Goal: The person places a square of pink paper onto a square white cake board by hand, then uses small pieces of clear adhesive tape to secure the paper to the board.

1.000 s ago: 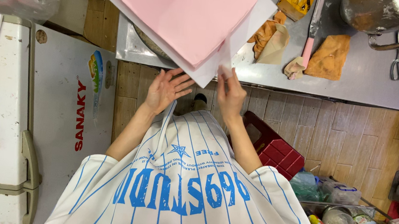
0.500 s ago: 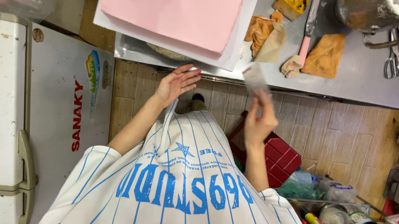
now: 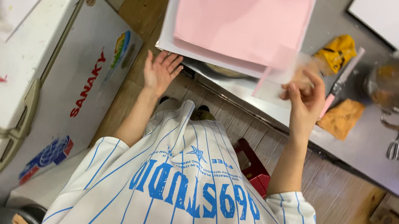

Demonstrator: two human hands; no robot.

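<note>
Two bare hands over wooden floor by steel counter [image 3: 372, 144]. White chest freezer [image 3: 59, 82] far left. Left hand [image 3: 160, 71] released, palm up, fingers spread, just beneath edge of pink paper stack on white board [image 3: 239, 22]. Right hand [image 3: 305, 99] pinching blurred translucent sheet [image 3: 280, 78] at counter edge. Orange cloth [image 3: 341, 119], scissors [image 3: 398, 144] further right.

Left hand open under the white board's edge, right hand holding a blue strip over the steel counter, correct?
Not quite: in the head view the strip is pink, not blue. The rest holds: left hand open under the white board's edge, right hand holding the strip over the steel counter.
</note>
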